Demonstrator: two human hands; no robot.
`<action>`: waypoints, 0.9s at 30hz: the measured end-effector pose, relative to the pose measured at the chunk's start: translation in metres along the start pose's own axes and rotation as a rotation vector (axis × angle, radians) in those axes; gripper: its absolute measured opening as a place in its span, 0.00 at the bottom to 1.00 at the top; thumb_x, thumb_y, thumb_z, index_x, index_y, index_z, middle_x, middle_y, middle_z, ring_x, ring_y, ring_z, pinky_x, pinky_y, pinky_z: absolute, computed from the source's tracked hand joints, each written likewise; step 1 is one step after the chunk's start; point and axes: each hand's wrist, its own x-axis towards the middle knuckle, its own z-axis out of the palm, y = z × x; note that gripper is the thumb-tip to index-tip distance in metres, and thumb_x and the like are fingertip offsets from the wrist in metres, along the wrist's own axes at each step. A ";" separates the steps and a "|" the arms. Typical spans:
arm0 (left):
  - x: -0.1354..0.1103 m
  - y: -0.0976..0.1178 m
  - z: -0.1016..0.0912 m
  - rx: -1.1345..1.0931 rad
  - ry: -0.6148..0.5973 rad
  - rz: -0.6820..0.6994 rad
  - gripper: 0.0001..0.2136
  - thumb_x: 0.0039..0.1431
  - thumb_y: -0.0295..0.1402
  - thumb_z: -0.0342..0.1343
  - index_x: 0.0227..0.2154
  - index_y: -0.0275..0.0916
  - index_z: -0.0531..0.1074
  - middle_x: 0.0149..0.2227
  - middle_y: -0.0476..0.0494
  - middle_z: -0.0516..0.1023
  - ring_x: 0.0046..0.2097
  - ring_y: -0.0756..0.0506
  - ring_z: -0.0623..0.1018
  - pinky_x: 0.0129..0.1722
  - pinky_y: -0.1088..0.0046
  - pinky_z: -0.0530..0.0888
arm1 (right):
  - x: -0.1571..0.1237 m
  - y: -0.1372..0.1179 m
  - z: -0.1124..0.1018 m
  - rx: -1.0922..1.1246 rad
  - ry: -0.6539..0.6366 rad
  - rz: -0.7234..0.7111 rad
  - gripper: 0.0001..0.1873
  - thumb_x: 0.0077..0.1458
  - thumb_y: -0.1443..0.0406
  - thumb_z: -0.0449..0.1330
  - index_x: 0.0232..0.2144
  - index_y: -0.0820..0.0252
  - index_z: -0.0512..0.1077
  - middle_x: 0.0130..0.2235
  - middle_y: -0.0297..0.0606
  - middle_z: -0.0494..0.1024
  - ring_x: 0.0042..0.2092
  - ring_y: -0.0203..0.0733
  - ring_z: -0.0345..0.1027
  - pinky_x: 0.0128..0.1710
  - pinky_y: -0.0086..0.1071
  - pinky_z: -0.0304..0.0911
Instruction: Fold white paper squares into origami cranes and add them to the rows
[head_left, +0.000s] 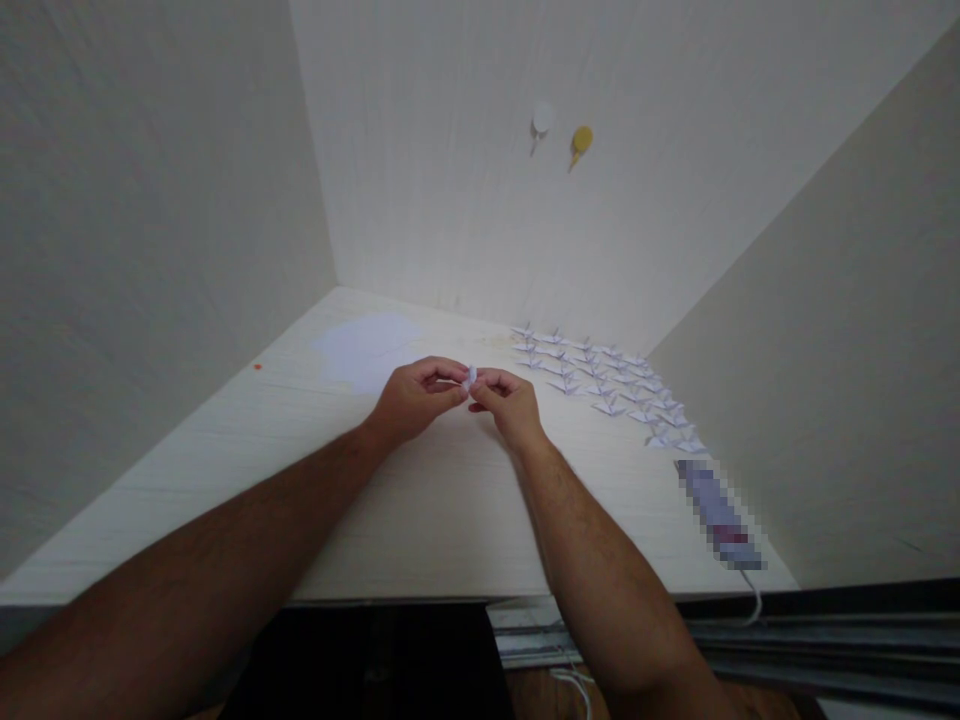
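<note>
- Paper (470,378): small, white, folded; sits between the two hands, at the fingertips of both.
- Left hand (415,395): thumb and fingers nearly closed, pinching the left side of the paper; the paper lies off its tips, to the right.
- Right hand (512,400): curled, thumb and forefinger drawn together on the paper's other side; the paper lies to its left.
- Key relation: long axis seems to point away from the body, top leaning slightly right, crosswise to the line joining the hands. Neither hand nearer; both touch. Fold details too small to tell.
- Both hands over the table (420,520); gap beneath them hard to judge.
- Cranes (609,407): white, in rough rows, right of the right hand and stretching beyond it, well apart from the paper.
- Sheets (364,350): pale, flat, just beyond the left hand and to its left; edges blurred.
- Blurred-out object (716,515): right of the right hand, closer to the body.
</note>
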 end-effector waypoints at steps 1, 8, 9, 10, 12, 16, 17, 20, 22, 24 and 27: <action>0.000 -0.001 0.000 -0.004 -0.007 0.005 0.14 0.41 0.37 0.69 0.30 0.34 0.77 0.40 0.39 0.79 0.41 0.43 0.79 0.46 0.61 0.76 | 0.000 0.000 0.000 0.001 -0.006 -0.007 0.10 0.41 0.61 0.68 0.24 0.62 0.73 0.39 0.38 0.77 0.33 0.35 0.70 0.29 0.30 0.70; 0.001 -0.004 -0.002 0.023 -0.039 0.044 0.14 0.40 0.36 0.69 0.30 0.35 0.77 0.41 0.39 0.78 0.39 0.44 0.79 0.44 0.62 0.77 | 0.001 0.004 -0.004 -0.065 -0.047 -0.078 0.09 0.40 0.62 0.68 0.24 0.61 0.74 0.42 0.39 0.76 0.36 0.37 0.70 0.31 0.31 0.69; 0.001 -0.004 -0.003 0.030 -0.043 0.050 0.13 0.41 0.35 0.69 0.30 0.35 0.77 0.40 0.39 0.78 0.40 0.44 0.79 0.44 0.62 0.77 | 0.002 0.005 -0.005 -0.070 -0.053 -0.090 0.09 0.40 0.62 0.68 0.24 0.61 0.74 0.42 0.39 0.76 0.36 0.37 0.70 0.31 0.31 0.69; 0.001 -0.004 -0.003 0.035 -0.047 0.055 0.13 0.41 0.35 0.69 0.30 0.35 0.77 0.40 0.39 0.78 0.41 0.44 0.79 0.44 0.62 0.77 | 0.002 0.007 -0.005 -0.077 -0.058 -0.101 0.09 0.40 0.62 0.68 0.24 0.61 0.74 0.42 0.39 0.76 0.37 0.38 0.70 0.32 0.32 0.69; 0.001 -0.004 -0.004 0.040 -0.054 0.062 0.12 0.42 0.35 0.69 0.29 0.35 0.77 0.40 0.39 0.78 0.42 0.43 0.79 0.44 0.62 0.77 | 0.003 0.009 -0.007 -0.104 -0.064 -0.125 0.09 0.40 0.62 0.69 0.24 0.60 0.74 0.42 0.39 0.76 0.39 0.40 0.71 0.34 0.32 0.69; 0.001 -0.004 -0.005 0.060 -0.054 0.064 0.10 0.42 0.35 0.68 0.28 0.35 0.77 0.41 0.39 0.77 0.42 0.43 0.79 0.45 0.62 0.77 | 0.005 0.010 -0.009 -0.165 -0.067 -0.173 0.08 0.42 0.62 0.68 0.24 0.59 0.74 0.42 0.39 0.76 0.43 0.42 0.71 0.40 0.35 0.69; 0.001 -0.003 -0.005 0.068 -0.055 0.066 0.10 0.43 0.34 0.68 0.28 0.35 0.77 0.41 0.39 0.77 0.42 0.43 0.78 0.45 0.62 0.77 | 0.005 0.010 -0.009 -0.176 -0.064 -0.188 0.07 0.42 0.62 0.68 0.24 0.59 0.74 0.41 0.39 0.76 0.44 0.42 0.71 0.41 0.36 0.69; 0.002 -0.004 -0.005 0.098 -0.058 0.087 0.09 0.44 0.34 0.66 0.29 0.35 0.77 0.42 0.39 0.77 0.43 0.43 0.78 0.44 0.63 0.77 | 0.004 0.006 -0.008 -0.231 -0.053 -0.235 0.05 0.43 0.64 0.67 0.23 0.59 0.74 0.40 0.38 0.76 0.44 0.41 0.71 0.45 0.36 0.67; 0.002 -0.004 -0.005 0.134 -0.058 0.117 0.09 0.45 0.33 0.65 0.30 0.36 0.77 0.42 0.38 0.77 0.43 0.44 0.78 0.43 0.64 0.77 | 0.002 0.003 -0.007 -0.275 -0.038 -0.245 0.04 0.43 0.65 0.65 0.23 0.59 0.74 0.40 0.38 0.76 0.44 0.41 0.71 0.42 0.34 0.67; 0.002 -0.005 -0.005 0.192 -0.046 0.145 0.08 0.45 0.31 0.63 0.30 0.36 0.77 0.42 0.39 0.77 0.42 0.44 0.78 0.43 0.65 0.77 | 0.001 0.002 -0.006 -0.308 -0.021 -0.239 0.03 0.44 0.66 0.64 0.23 0.59 0.73 0.41 0.39 0.76 0.44 0.41 0.71 0.35 0.31 0.67; 0.002 -0.006 -0.005 0.316 0.004 0.178 0.05 0.46 0.30 0.60 0.28 0.36 0.76 0.40 0.40 0.78 0.40 0.45 0.78 0.42 0.67 0.76 | -0.001 0.002 -0.004 -0.346 0.010 -0.244 0.02 0.44 0.67 0.62 0.22 0.60 0.71 0.40 0.38 0.76 0.42 0.40 0.71 0.31 0.28 0.65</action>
